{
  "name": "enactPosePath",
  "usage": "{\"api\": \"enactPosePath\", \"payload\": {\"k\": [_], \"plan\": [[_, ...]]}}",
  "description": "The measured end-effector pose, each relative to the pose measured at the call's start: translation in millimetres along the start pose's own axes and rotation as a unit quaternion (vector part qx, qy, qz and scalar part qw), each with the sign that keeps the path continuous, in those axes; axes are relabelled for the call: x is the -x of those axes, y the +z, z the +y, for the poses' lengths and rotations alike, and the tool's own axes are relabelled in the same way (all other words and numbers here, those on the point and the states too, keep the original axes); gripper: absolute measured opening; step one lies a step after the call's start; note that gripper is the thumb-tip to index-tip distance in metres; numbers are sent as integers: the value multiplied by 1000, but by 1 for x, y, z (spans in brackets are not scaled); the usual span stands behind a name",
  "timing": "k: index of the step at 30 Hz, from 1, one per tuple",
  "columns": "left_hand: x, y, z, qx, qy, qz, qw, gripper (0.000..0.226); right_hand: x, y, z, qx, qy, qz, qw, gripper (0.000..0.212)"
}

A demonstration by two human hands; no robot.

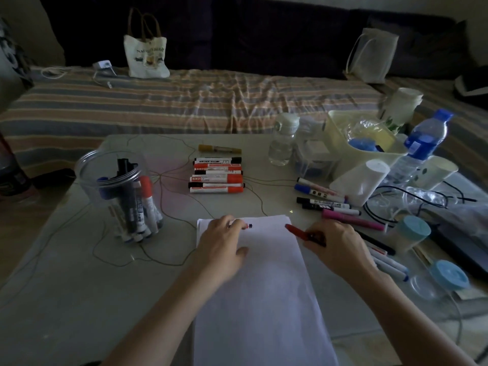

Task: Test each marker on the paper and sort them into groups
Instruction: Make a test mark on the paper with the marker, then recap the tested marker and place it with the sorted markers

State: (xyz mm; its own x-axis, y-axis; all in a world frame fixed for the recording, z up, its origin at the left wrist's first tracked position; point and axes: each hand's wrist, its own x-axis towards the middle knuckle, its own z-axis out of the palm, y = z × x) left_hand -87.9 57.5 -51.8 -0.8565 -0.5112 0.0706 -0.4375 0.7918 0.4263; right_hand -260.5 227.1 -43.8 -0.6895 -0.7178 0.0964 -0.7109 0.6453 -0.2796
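The striped bed [132,107] runs across the far side, with a printed tote bag [146,52] standing on it, and my counter [66,286] sits in front of it. On the counter's right stands a pale plastic bin [369,151] beside a blue-capped water bottle [420,146]. The white paper [264,299] lies lengthwise in front of me, with small scribbles [249,226] near its far edge. A clear jar [116,191] on the left holds upright markers. Beyond the paper, a sorted row of markers [216,175] lies side by side, a yellow marker [219,148] just behind it, and a looser group of markers [324,199] lies to the right. My left hand [224,247] rests flat on the paper's far left corner, fingers relaxed and spread. My right hand [335,244] grips a red marker [301,233], fingers curled round it, its tip pointing at the paper's right edge.
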Motion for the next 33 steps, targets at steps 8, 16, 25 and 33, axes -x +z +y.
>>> {"api": "enactPosePath", "payload": {"k": [8,16,25,33], "plan": [[5,4,-1,-113,12,-124,986,59,7,2,38,18,72,8,997,26],[2,4,-7,-127,3,-154,980,59,-5,3,18,-40,26,36,998,23],[-11,-10,-39,-144,-38,-139,979,62,-101,60,-118,-27,-194,-19,980,41],[-6,-6,-48,-132,-20,-129,983,55,-133,93,-141,22,-162,16,986,36]]}}
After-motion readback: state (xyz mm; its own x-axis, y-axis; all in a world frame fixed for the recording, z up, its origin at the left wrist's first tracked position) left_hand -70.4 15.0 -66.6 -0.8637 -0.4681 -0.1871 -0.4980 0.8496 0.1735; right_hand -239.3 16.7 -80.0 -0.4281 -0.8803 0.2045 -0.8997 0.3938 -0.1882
